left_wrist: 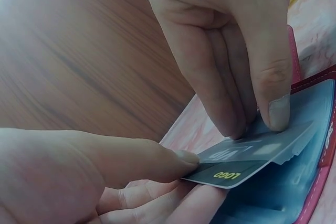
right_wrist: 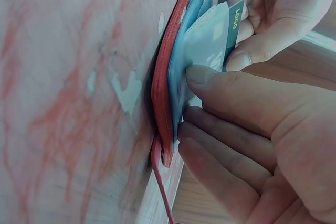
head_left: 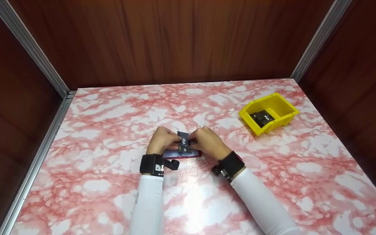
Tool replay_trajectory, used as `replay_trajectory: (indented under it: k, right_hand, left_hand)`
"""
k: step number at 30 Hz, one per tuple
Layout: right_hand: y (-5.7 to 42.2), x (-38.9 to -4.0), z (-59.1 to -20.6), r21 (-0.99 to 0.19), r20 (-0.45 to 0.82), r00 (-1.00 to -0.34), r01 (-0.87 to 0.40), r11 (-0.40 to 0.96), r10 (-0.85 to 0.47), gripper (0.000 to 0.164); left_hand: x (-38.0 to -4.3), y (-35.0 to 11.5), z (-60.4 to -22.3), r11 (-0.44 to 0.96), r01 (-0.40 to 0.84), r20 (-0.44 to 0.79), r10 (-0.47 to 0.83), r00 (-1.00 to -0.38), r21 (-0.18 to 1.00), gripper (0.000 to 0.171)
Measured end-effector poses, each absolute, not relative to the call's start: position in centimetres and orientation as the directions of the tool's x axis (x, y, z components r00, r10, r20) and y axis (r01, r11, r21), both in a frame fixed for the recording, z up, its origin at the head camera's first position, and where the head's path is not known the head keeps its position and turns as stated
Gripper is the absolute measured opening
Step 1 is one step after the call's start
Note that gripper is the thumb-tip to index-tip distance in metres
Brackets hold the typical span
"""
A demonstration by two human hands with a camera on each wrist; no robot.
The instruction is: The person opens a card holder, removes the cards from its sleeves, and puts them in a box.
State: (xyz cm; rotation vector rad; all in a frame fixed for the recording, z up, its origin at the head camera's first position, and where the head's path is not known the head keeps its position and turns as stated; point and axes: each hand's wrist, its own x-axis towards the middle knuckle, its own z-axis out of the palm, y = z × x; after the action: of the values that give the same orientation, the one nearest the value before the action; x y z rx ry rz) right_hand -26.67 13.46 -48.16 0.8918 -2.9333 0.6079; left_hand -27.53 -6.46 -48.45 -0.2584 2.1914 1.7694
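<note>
A dark card [head_left: 184,142] marked "Vip" stands between the two hands, over a red-edged card holder [head_left: 194,156]. My left hand [head_left: 162,140] pinches the card's free end, thumb on the face with the yellow "LOGO" print [left_wrist: 227,175]. The rest of the card lies inside a clear plastic sleeve [right_wrist: 202,40] of the holder. On that sleeve my right hand [head_left: 209,142] has its thumb and fingers, pinching it with the card between. In the right wrist view the holder's red cover [right_wrist: 164,85] is spread on the table, its other bluish sleeves under the card.
A yellow bin [head_left: 282,106] stands at the back right with dark cards [head_left: 262,118] inside. The table [head_left: 109,199] has a red and white marbled top. Wood-grain panels [head_left: 175,42] enclose it at the back and both sides.
</note>
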Motion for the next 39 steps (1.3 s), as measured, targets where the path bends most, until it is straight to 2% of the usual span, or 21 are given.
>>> replay_trajectory:
  k: [10,24,39]
  right_hand:
    - [13.5,-26.7,-48.4,-0.323,0.182,-0.801,-0.596,0.735,-0.570,0.017]
    - [13.5,-26.6,-48.2,-0.340,0.147,-0.822,-0.564,0.753,-0.550,0.021]
    - [13.6,-26.7,-48.3,-0.316,0.184,-0.793,-0.608,0.729,-0.581,0.006]
  left_hand:
    - [-27.4,-6.4,-48.1,0.236,-0.317,-0.337,0.049,-0.940,0.919,0.022]
    - [-27.2,-6.7,-47.8,0.238,-0.303,-0.321,0.040,-0.946,0.923,0.019]
    - [-27.3,-8.0,-47.7,0.233,-0.333,-0.349,0.028,-0.937,0.914,0.023]
